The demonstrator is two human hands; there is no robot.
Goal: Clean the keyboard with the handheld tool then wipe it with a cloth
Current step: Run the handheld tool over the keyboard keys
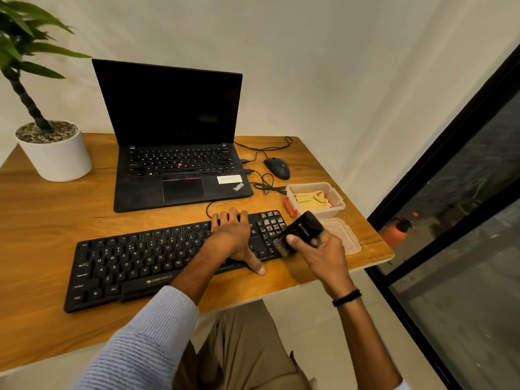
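Right hand (pixel 315 256), grip wrapped round the black handheld cleaning tool (pixel 305 226), sets bristles on the right end of the Zebronics keyboard (pixel 135 260), whose long axis stretches away toward eight o'clock across the bench (pixel 42 220), left hand (pixel 232 235) flat on the keys, steadying it.

The person wears a pale blue-grey knitted top, with fine ribs running across the left sleeve (pixel 146 342). Its cuff ends partway along the forearm, leaving the wrist and the left hand (pixel 233 237) uncovered. The right forearm is uncovered too, with only a sliver of the same pale cloth (pixel 403 386) showing near the elbow. A thin black band (pixel 346 297), rough-textured like braided cord, circles the wrist just behind the right hand (pixel 318 254). The trousers (pixel 247 353) are khaki and creased over the thighs.
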